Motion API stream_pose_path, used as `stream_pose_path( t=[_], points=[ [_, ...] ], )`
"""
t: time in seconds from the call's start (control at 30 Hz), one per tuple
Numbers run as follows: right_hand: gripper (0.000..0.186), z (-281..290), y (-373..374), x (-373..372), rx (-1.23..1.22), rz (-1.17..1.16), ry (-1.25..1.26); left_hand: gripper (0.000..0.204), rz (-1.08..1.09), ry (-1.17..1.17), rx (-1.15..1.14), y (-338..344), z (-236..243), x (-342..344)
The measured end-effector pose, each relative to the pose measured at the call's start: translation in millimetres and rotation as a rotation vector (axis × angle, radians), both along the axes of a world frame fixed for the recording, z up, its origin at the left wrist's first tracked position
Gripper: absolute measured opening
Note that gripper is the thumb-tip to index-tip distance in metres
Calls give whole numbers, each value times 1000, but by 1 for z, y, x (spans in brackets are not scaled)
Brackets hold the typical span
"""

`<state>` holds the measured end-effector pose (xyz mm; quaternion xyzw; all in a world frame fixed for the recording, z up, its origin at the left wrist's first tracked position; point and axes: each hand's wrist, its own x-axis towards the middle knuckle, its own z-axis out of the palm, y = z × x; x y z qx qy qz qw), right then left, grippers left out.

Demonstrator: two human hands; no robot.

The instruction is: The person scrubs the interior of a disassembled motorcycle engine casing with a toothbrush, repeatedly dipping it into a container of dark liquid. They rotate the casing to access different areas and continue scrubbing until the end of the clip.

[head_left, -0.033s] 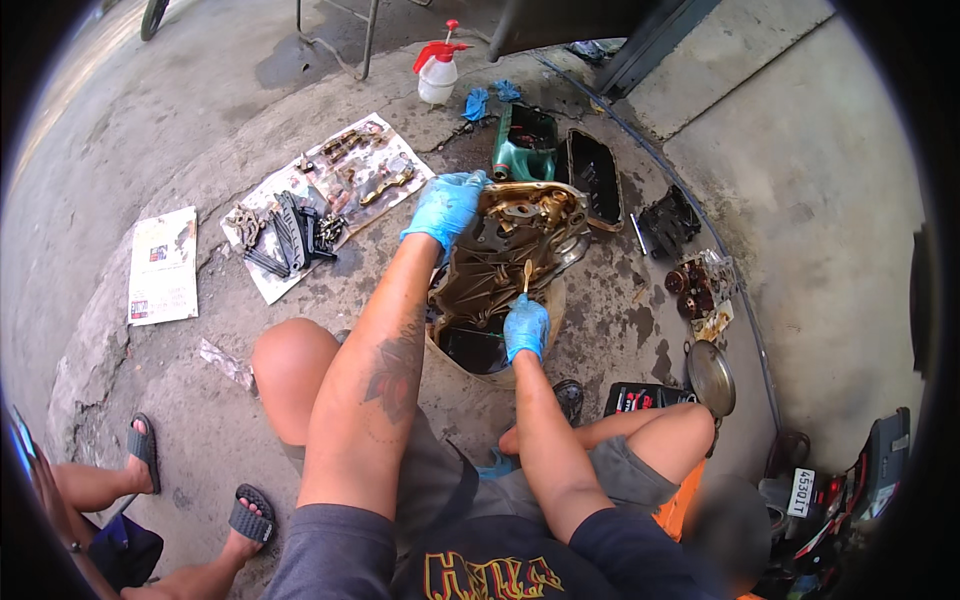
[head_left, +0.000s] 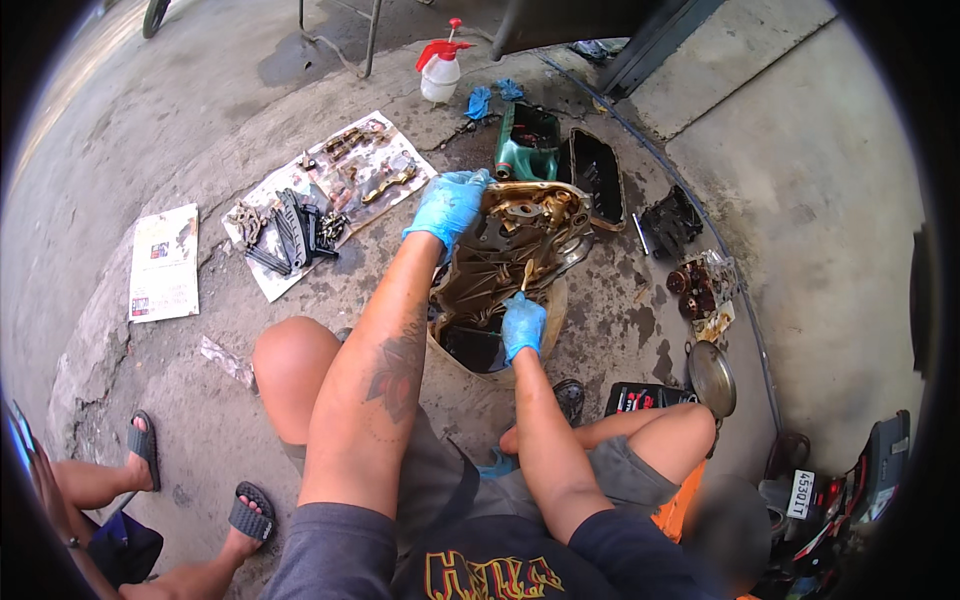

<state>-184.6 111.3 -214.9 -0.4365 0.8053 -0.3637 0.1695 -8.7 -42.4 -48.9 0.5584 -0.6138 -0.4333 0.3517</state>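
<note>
A brown, oily metal engine cover (head_left: 505, 255) stands tilted over a round tub (head_left: 545, 335) with dark liquid in it. My left hand (head_left: 449, 208), in a blue glove, is closed on the cover's upper left edge. In my gloved right hand (head_left: 523, 325) is a small light-coloured brush (head_left: 529, 270), held upright by its handle. The brush's head is against or just in front of the ribbed face of the cover; I cannot tell which. My right fingers partly hide the handle.
Oily metal parts (head_left: 390, 184) lie on paper to the left. Beyond the tub are a cut green container (head_left: 528, 145), a black pan (head_left: 597, 175) and a red-and-white spray bottle (head_left: 439, 78). More parts (head_left: 693, 290) lie right. A person's sandalled foot (head_left: 250, 517) is at lower left.
My right hand has shifted slightly left, and the brush leans a little more to the right. My left hand stays on the cover's edge.
</note>
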Motion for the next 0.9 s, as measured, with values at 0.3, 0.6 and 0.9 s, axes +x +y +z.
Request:
stream_pose_path(
  t=[0.3,0.6,0.9],
  points=[
    [38,35,-5,-9,72,24,-459,48,3,54,60,-5,1,20],
    [35,5,7,22,-92,-42,-164,46,-6,-18,23,-16,-12,20],
    [36,-16,-10,23,-31,-125,-612,47,7,61,57,-10,1,20]
  ],
)
